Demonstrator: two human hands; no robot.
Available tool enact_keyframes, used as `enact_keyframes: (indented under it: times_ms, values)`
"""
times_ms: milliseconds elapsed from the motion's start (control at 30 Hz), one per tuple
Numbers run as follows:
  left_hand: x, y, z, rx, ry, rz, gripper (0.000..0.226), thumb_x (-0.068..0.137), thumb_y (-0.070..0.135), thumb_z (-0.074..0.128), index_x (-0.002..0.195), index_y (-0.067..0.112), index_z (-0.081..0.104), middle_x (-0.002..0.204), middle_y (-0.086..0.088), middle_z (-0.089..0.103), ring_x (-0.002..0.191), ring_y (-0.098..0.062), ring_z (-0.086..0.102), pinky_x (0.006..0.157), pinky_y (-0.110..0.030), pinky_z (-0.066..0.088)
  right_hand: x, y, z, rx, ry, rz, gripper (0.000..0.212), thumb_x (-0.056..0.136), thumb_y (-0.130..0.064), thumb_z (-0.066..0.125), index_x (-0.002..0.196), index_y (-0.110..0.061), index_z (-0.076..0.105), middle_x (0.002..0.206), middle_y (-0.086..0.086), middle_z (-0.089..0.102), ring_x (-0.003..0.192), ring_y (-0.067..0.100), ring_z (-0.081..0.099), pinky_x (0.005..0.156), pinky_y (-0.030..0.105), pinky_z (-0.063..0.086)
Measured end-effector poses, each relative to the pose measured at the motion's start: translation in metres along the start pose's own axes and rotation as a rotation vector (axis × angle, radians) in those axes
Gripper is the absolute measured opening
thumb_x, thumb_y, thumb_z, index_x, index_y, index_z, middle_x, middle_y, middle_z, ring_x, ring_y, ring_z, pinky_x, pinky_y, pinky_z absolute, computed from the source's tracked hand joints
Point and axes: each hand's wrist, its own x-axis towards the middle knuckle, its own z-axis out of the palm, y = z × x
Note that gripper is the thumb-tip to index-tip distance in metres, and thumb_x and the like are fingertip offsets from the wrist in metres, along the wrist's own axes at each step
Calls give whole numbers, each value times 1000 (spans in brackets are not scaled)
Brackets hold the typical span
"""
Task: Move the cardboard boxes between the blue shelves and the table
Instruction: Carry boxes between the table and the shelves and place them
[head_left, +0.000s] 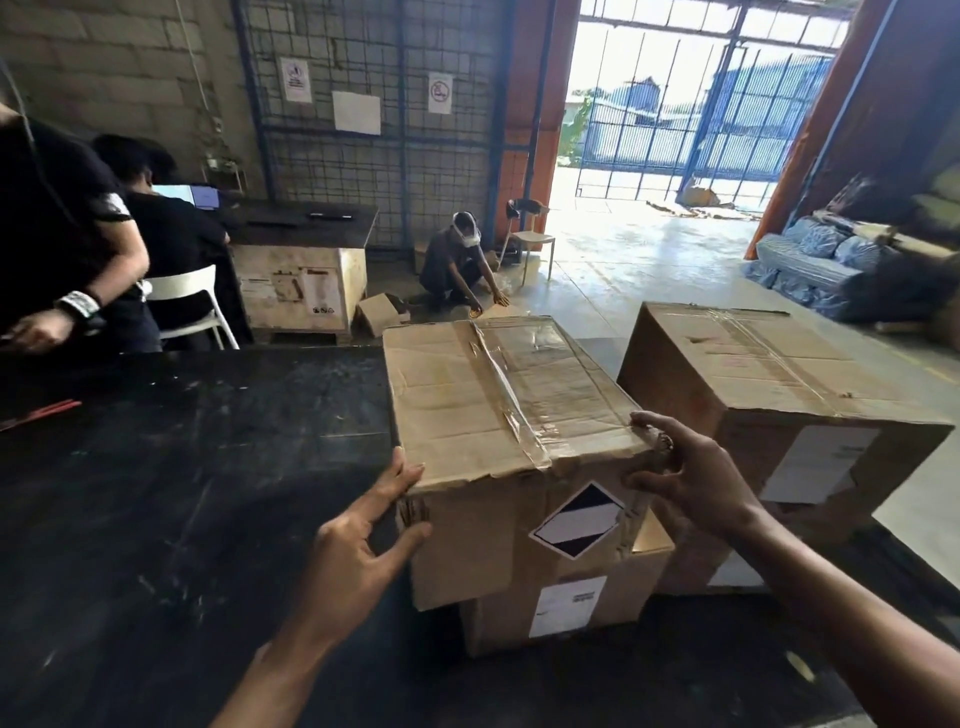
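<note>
A warehouse: block walls, wire caging (374, 130), concrete floor (623, 270), taped cartons (779, 374) by a gated doorway.

Both forearms enter from the lower frame. Left hand (363, 535), lower centre: fingers straight, spread. Right hand (691, 478), centre right: fingers spread, loosely curved.

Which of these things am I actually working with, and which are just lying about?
Job: top box, touched at its near corners by left hand and right hand; lower box under it; third box to the right; black table.
Lying about: red item on the table; white chair; wooden crate; small floor box.
</note>
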Motion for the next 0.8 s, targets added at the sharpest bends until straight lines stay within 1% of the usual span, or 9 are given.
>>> enact_keyframes:
  times_ms: [100, 233, 300, 367, 433, 500, 633, 733, 800]
  values:
    - [12, -4, -11, 123, -150, 85, 77, 74, 32, 84, 143, 34, 50, 154, 29, 34, 141, 4, 36, 114, -14, 28, 7, 5, -8, -97, -8, -7, 83, 62, -18, 94, 135, -37, 59, 108, -4, 72, 83, -10, 63, 71, 1, 46]
    - [53, -16, -42, 254, -366, 161, 94, 63, 51, 87, 145, 33, 43, 151, 43, 19, 146, 7, 20, 118, -13, 16, 13, 2, -14, -156, -43, -76, 78, 65, -21, 91, 135, -33, 61, 113, -13, 68, 85, -22, 60, 75, -3, 43]
    - [65, -19, -40, 293, -418, 221, 96, 64, 59, 83, 147, 31, 42, 154, 36, 22, 148, 4, 18, 118, -13, 15, 17, 3, -16, -176, -34, -94, 72, 68, -16, 89, 134, -29, 63, 117, -10, 68, 87, -14, 64, 75, -3, 43]
    - [68, -17, -26, 282, -436, 276, 96, 67, 55, 83, 148, 27, 41, 158, 21, 27, 149, 1, 17, 119, -15, 15, 23, 4, -17, -207, 27, -87, 65, 71, -9, 87, 130, -23, 66, 121, -2, 69, 92, 0, 66, 76, -1, 43]
    - [70, -14, -7, 267, -488, 337, 94, 70, 49, 83, 149, 22, 40, 159, 12, 29, 151, -2, 15, 119, -15, 15, 31, 7, -16, -227, 126, -67, 56, 75, -4, 83, 127, -18, 69, 130, 3, 67, 105, 12, 66, 90, 13, 47]
    - [77, -12, 5, 287, -541, 412, 90, 76, 48, 79, 150, 18, 40, 160, 6, 32, 151, -6, 16, 119, -17, 17, 39, 11, -14, -237, 195, -25, 48, 80, -4, 79, 125, -17, 70, 135, 3, 64, 120, 18, 62, 102, 21, 42]
    - [110, -19, 4, 391, -481, 491, 79, 81, 52, 71, 147, 15, 46, 154, 0, 43, 148, -3, 24, 121, -20, 19, 39, 6, -6, -245, 133, -10, 57, 75, -17, 86, 129, -16, 67, 141, 4, 59, 128, 19, 56, 107, 23, 37]
    - [119, -23, 16, 409, -408, 440, 85, 76, 67, 66, 144, 19, 51, 151, 2, 47, 145, -5, 33, 120, -32, 25, 37, 5, -3, -258, 101, -18, 69, 71, -21, 89, 134, -14, 62, 145, 9, 54, 136, 25, 49, 112, 36, 38]
    - [113, -18, 38, 411, -364, 401, 87, 74, 72, 63, 143, 20, 53, 150, 6, 47, 144, -6, 36, 121, -31, 24, 41, 7, -4, -246, 148, 20, 68, 73, -19, 87, 136, -14, 61, 147, 8, 52, 139, 25, 46, 114, 33, 34]
